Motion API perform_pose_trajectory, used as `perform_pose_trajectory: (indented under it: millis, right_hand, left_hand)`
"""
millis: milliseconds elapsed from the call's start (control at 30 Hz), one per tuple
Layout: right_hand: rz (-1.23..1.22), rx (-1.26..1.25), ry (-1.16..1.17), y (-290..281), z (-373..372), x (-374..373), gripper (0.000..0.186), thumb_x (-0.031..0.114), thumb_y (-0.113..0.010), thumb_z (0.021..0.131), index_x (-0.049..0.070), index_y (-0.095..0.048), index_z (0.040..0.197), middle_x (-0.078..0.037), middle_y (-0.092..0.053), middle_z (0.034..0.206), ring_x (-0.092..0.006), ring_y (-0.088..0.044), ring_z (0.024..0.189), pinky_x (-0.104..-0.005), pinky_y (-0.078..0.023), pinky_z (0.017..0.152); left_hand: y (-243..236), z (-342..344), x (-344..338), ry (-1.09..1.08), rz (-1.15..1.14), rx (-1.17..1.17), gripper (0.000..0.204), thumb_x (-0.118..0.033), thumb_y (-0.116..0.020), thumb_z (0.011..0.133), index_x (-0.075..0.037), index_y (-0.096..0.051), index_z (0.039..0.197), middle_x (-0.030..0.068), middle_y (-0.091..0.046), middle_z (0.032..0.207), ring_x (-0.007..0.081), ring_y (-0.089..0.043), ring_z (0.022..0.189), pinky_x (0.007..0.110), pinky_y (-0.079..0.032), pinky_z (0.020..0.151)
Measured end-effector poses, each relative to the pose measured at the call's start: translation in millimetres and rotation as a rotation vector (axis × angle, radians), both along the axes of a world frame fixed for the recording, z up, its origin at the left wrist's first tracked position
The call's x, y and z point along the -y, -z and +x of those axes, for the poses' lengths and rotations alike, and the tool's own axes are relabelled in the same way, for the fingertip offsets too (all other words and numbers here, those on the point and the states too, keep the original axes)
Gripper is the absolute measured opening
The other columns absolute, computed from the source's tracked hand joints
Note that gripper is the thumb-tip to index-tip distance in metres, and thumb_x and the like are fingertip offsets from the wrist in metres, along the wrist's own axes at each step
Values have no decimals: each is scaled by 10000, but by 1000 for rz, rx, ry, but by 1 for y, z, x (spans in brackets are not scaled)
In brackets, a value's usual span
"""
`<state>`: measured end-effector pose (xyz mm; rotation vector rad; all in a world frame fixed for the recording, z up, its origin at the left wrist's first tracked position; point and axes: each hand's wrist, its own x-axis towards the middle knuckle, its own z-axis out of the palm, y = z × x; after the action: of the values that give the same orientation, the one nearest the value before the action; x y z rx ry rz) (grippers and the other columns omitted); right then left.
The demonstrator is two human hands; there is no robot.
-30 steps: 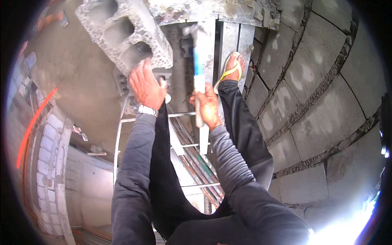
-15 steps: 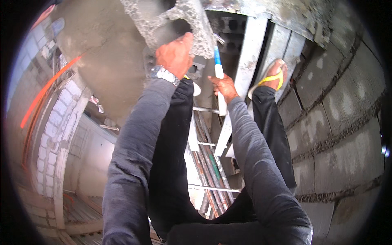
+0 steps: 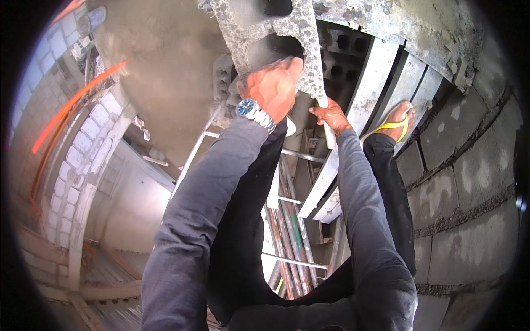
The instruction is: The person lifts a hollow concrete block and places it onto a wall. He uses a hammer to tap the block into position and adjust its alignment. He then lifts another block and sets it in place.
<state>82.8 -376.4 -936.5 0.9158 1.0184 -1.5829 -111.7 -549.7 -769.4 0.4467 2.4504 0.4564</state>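
A grey hollow concrete block point(image 3: 312, 63) hangs tilted at the top middle. My left hand point(image 3: 273, 85) grips its near end, the fingers reaching into a cavity and partly hidden there. A silver watch point(image 3: 255, 113) sits on the left wrist. Just right of the block, my right hand point(image 3: 333, 117) is closed around the white handle of a hammer point(image 3: 330, 137). The hammer's head is hidden behind the block's near right corner. More hollow blocks point(image 3: 338, 55) lie in the dark gap beyond.
My sandalled foot point(image 3: 396, 122) rests on long metal beams point(image 3: 361, 88) at right. Below are white ladder rungs point(image 3: 303, 155) and rusty pipes point(image 3: 290, 237). A block wall point(image 3: 469, 165) rises at right; an orange pipe point(image 3: 77, 102) curves at left.
The view has shifted, so most things sit farther right and lower. The hammer's head and blue band, seen beside the block earlier, are now hidden. Both hands keep their holds.
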Motion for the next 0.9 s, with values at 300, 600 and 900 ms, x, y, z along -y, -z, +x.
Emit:
perform_pose_trajectory:
  millis: [300,600,900]
  right_hand:
    - [351,-114,-145,6,-9,25,320,236,-743,812,18,-686,1039,-98,-692,803,-189,-635,641,-348,-522,587]
    - [374,-510,-331,42,5,22,315,186,-701,816,13,-695,1078,-190,-728,1015,-327,-693,948,-415,-520,855]
    - [324,-558,-369,43,0,37,337,209,-683,829,-7,-687,1088,-185,-738,986,-342,-694,949,-413,-532,839]
  left_hand:
    - [16,9,1,6,17,-130,280,-86,-597,852,-16,-621,1122,176,-693,1010,362,-679,940,451,-537,854]
    - [18,12,-6,71,-106,-132,488,-132,-701,746,-39,-556,1203,116,-646,1127,309,-597,1027,454,-466,860]
    - [6,8,0,53,-146,-74,445,-127,-699,743,-50,-556,1157,115,-641,1107,314,-592,1031,458,-460,852]
